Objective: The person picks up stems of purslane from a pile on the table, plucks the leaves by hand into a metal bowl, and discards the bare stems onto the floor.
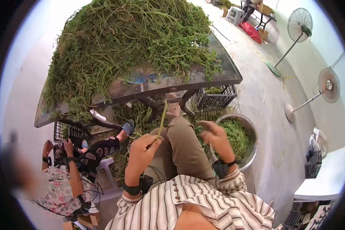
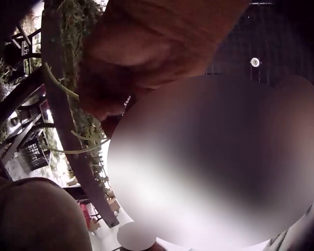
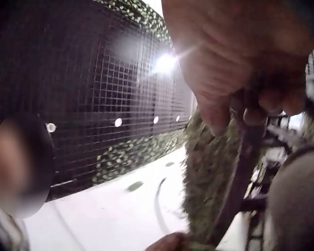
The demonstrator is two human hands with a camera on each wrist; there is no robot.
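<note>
My left hand (image 1: 142, 151) pinches a pale green stem (image 1: 163, 119) between thumb and fingertips; the stem stands up toward the table edge. In the left wrist view that hand (image 2: 141, 52) shows from close by, with thin green stems (image 2: 76, 151) past its fingertips. My right hand (image 1: 217, 141), blurred, is at the left side of a round metal basin (image 1: 256, 143) that holds leafy green sprigs (image 1: 239, 134). Its fingers point left, and nothing shows in them. The right wrist view shows this hand (image 3: 240, 68) with its fingers loosely bent.
A large heap of leafy stems (image 1: 130, 42) covers the dark table (image 1: 218, 78) ahead. Black crates (image 1: 218, 100) stand beneath it, among scattered stems. Another person sits at the left, a blue slipper (image 1: 128, 127) near the table leg. Two standing fans (image 1: 299, 25) are at the right.
</note>
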